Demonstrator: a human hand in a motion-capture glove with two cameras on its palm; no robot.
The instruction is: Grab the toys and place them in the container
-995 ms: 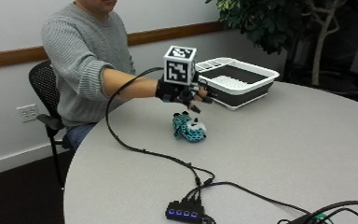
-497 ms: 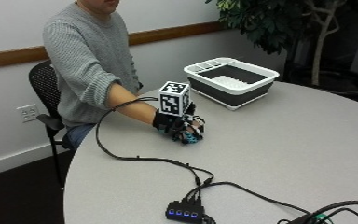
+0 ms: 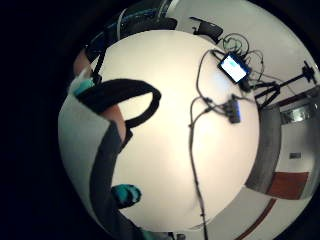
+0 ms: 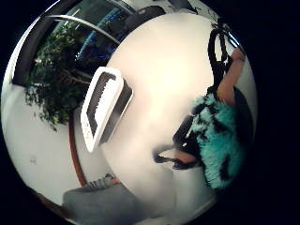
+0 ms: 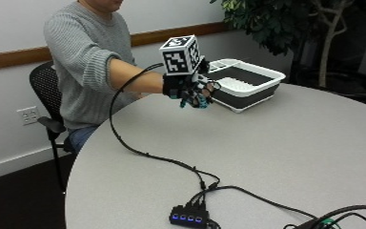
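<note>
A person sits at the far left edge of a round worktop (image 5: 310, 157), right arm stretched out over it. The gloved right hand (image 5: 186, 88) is raised above the worktop with its fingers (image 5: 198, 98) curled around a furry teal-and-black toy (image 5: 196, 99), which hangs clear of the surface. In the thumb-side palm view the toy (image 4: 220, 140) fills the space right against the palm, black patches showing in its teal fur, with a bare fingertip just beside it. In the little-finger-side palm view only small teal bits of the toy (image 3: 125, 194) show past the glove's edge, with bare worktop (image 3: 200, 165) beyond.

The container (image 5: 243, 83), a white-rimmed tub with a dark inside, stands near the far edge of the worktop, just beyond the hand and apart from it. Whether anything lies in it cannot be told. The thumb-side palm view shows the container (image 4: 104, 105) by the worktop's edge, with a leafy plant (image 4: 56, 89) past it.

A black cable (image 5: 145, 152) runs from the hand down across the worktop to a small hub (image 5: 188, 218) with blue lights at the near edge. The plant (image 5: 278, 24) stands behind the far edge.
</note>
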